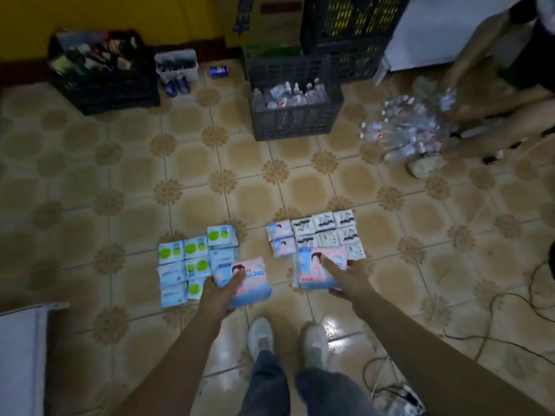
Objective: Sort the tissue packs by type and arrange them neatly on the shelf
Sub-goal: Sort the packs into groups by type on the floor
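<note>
Each of my hands holds a large pink and blue tissue pack above the tiled floor. My left hand [220, 291] grips one pack [250, 283] marked 240, thumb on top. My right hand [345, 277] grips the other pack [315, 267], thumb across its face. On the floor to the left lies a block of green-dot and light blue packs [192, 259]. To the right lie two small pink packs [280, 238] beside several white packs [327, 231]. No shelf is in view.
A grey crate of clear bottles [292, 99] stands ahead, a black crate of goods [102, 70] at the far left. Another person [486, 94] handles a heap of bottles [411, 130] at the right. Cables [492, 310] trail on the floor at the right. My shoes [261, 334] stand below.
</note>
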